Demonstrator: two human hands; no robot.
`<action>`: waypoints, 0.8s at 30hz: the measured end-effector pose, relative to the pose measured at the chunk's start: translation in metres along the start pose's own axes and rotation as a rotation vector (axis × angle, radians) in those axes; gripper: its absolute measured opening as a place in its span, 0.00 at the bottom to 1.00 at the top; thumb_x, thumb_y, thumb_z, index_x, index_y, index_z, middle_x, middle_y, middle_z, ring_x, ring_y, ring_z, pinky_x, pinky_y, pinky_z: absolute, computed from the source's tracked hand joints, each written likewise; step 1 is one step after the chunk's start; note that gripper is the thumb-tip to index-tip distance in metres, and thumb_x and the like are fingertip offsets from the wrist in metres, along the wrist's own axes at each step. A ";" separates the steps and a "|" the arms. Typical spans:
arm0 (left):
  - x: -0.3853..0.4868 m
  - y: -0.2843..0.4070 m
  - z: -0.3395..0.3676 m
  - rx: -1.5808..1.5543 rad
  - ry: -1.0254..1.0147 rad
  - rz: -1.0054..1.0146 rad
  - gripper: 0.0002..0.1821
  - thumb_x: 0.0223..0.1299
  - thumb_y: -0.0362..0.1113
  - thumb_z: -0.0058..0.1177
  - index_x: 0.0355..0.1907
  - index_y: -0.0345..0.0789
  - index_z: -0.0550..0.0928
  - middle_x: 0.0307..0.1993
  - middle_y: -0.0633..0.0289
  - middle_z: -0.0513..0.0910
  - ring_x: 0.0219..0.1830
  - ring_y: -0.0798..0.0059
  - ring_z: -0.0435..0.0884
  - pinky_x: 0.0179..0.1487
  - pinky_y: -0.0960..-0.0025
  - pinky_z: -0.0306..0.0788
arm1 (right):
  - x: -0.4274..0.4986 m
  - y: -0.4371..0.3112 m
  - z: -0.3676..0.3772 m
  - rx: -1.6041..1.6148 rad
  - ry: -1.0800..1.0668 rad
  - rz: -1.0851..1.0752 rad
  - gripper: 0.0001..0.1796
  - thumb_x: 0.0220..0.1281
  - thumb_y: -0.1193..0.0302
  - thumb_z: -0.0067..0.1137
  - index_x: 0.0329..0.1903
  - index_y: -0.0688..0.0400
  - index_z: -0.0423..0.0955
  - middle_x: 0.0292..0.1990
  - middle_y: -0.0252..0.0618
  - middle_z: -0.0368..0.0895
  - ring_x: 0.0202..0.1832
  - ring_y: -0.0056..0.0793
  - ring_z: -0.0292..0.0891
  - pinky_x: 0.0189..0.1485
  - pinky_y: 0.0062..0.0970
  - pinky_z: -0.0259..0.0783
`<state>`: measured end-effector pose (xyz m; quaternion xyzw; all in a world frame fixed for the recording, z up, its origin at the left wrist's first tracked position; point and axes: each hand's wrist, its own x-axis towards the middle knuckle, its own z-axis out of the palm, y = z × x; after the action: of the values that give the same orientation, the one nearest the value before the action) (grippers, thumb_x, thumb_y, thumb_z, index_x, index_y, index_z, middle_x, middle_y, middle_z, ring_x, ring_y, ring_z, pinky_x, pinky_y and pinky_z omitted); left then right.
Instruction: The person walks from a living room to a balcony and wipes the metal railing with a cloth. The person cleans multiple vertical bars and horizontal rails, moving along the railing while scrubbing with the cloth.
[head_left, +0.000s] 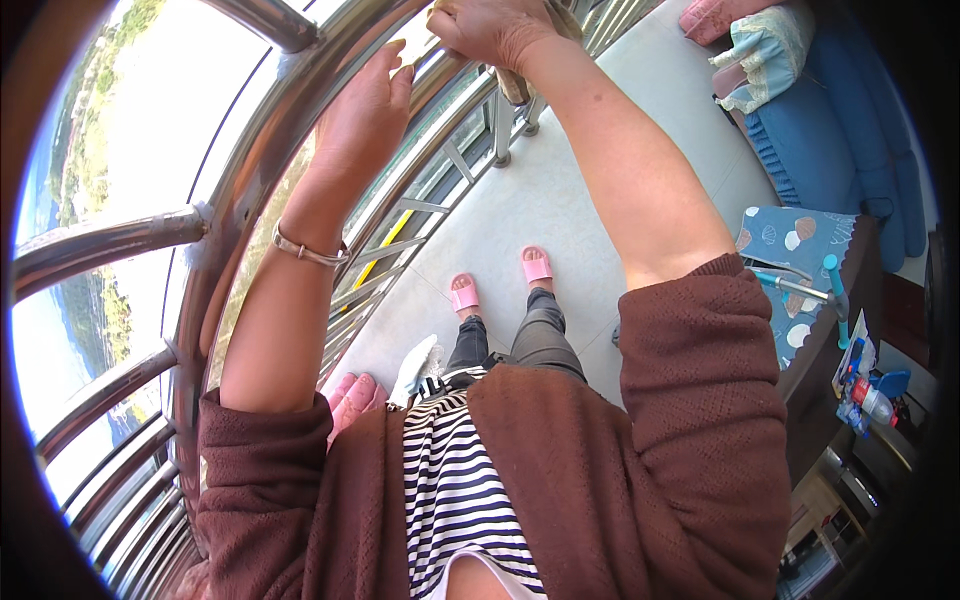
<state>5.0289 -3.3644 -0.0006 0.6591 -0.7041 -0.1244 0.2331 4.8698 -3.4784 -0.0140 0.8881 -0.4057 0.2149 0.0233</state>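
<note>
At the top of the view, my right hand (491, 30) is curled into a fist over a metal rail. A beige-brown cloth (514, 87) is bunched in it, with folds showing below and behind the wrist. My left hand (367, 109) is raised beside the thick shiny metal tube (259, 142) of the window guard. Its thumb stands apart from the fingers and nothing shows in it. Whether the palm touches the tube is hard to tell. A silver bangle (309, 251) circles the left wrist.
Metal bars (112, 244) run along the left, with bright outdoors beyond. A low metal rack (442, 161) stands on the pale tiled floor (540, 187). Pink cushioned fabric (356, 401) lies lower left. At right are a blue sofa (806, 150) and a table with a shell-patterned cloth (795, 232).
</note>
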 end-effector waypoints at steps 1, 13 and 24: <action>-0.012 -0.001 -0.008 0.008 -0.041 -0.110 0.20 0.71 0.42 0.43 0.60 0.35 0.73 0.51 0.48 0.81 0.53 0.59 0.80 0.57 0.65 0.70 | 0.003 0.000 -0.003 -0.028 -0.112 0.045 0.19 0.59 0.59 0.43 0.23 0.52 0.81 0.30 0.40 0.85 0.37 0.40 0.82 0.48 0.38 0.72; -0.131 -0.048 -0.070 0.291 -0.080 -0.791 0.31 0.69 0.61 0.33 0.24 0.38 0.78 0.19 0.59 0.77 0.27 0.60 0.77 0.39 0.63 0.68 | -0.018 -0.122 -0.012 0.159 -0.286 -0.443 0.14 0.66 0.60 0.44 0.40 0.50 0.78 0.36 0.37 0.84 0.38 0.33 0.82 0.41 0.34 0.76; -0.184 -0.074 -0.090 0.356 0.104 -0.728 0.29 0.69 0.58 0.32 0.23 0.41 0.79 0.19 0.62 0.79 0.29 0.60 0.79 0.39 0.62 0.70 | 0.025 -0.064 -0.038 -0.035 -0.774 -0.366 0.24 0.69 0.60 0.30 0.43 0.59 0.76 0.48 0.51 0.80 0.50 0.47 0.76 0.57 0.41 0.68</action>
<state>5.1418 -3.1781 0.0109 0.9007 -0.4226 -0.0414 0.0918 4.9171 -3.4456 0.0392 0.9600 -0.2238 -0.1489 -0.0782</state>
